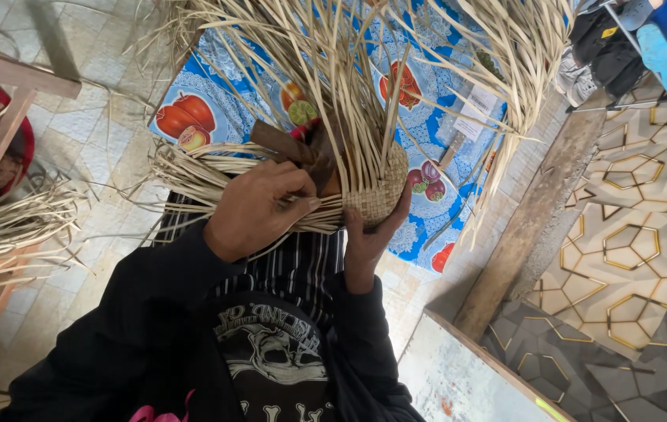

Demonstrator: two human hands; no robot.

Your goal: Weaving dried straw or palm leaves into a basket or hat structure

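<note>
- The left hand (259, 207) is closing its fingers around a bundle of pale straw strands (193, 176) fanning out to the left, pinching them just beside the woven edge.
- The right hand (369, 238) is cupping the small woven piece (376, 195) from beneath, with fingers wrapped up its right side, so it is clamped on the weave.
- The woven piece is sitting in the middle of the view, raised above the person's lap, with long loose strands (326, 70) spraying up and away toward the far side.
- A dark brown block (302, 152) seems to be sitting inside the weave, though the strands are hiding most of it.
- A blue cloth printed with fruit (216, 94) is lying on the tiled floor (83, 133) beyond the hands.
- More straw (13, 227) is resting at the left, and a wooden plank (529, 219) is running along the right.
- To my eye, doing this step well is calling for even tension: the gripped strands are needing to be kept flat and untwisted while the supporting hand is holding the woven edge tight.
</note>
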